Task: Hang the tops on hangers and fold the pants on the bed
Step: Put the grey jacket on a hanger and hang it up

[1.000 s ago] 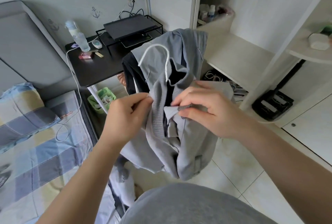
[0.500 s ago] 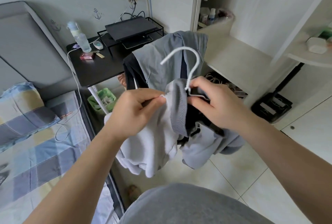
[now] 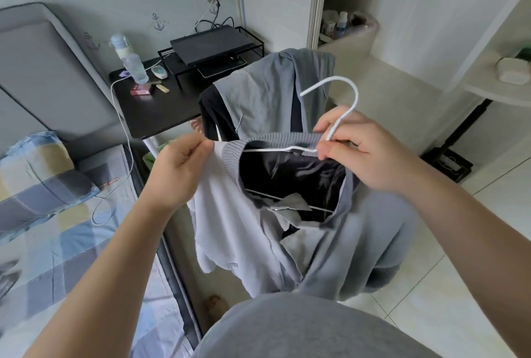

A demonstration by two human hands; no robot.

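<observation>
A light grey jacket (image 3: 247, 237) with a ribbed collar and dark lining hangs in front of me on a white wire hanger (image 3: 349, 99). My right hand (image 3: 362, 153) grips the hanger's neck just below the hook. My left hand (image 3: 178, 170) pinches the jacket's left collar edge and holds it out to the left. The hanger's wires show inside the open neck. Behind it, more grey and dark clothes (image 3: 267, 93) are draped over a chair. The bed (image 3: 57, 231), with a checked cover, lies at the left.
A black side table (image 3: 155, 110) carries a water bottle (image 3: 130, 63), a small red box, a remote and a black stand with a device. A charging cable runs from the wall socket onto the bed. White shelves (image 3: 385, 90) stand to the right. The floor is tiled.
The bunched jacket has been spread open. My right hand moved up to the hanger's neck and my left hand pulled the collar out to the left, so the hanger now sits inside the neck.
</observation>
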